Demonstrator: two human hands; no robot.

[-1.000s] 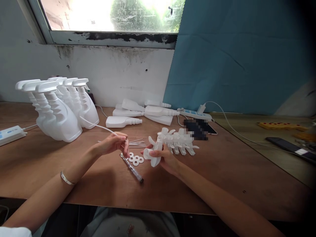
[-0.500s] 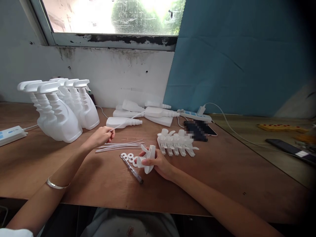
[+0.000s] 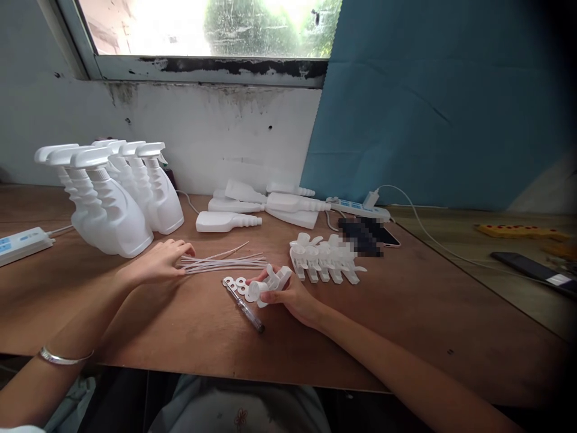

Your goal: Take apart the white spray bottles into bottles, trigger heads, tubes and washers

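My right hand point(image 3: 295, 297) grips a white trigger spray head point(image 3: 273, 285), tilted with its ribbed round collar toward the left. My left hand point(image 3: 166, 260) rests at the left ends of a bundle of thin white tubes point(image 3: 225, 263), fingers and thumb apart around them; whether it touches any is hard to tell. One tube angles up out of the bundle. Several white ring washers point(image 3: 240, 281) lie beside the spray head. A screwdriver point(image 3: 246, 310) with a clear handle lies with its tip on the washers.
Assembled white spray bottles point(image 3: 124, 216) stand at the left. Bottles without heads point(image 3: 228, 221) lie near the wall. More spray heads point(image 3: 322, 258) sit in a row at right, before phones point(image 3: 390, 236) and a power strip point(image 3: 360, 208). Another power strip point(image 3: 27, 243) is far left.
My left hand has come down leftward from above the tubes to their ends; the single tube it held raised now lies low among the bundle. The spray head has tilted in my right hand.
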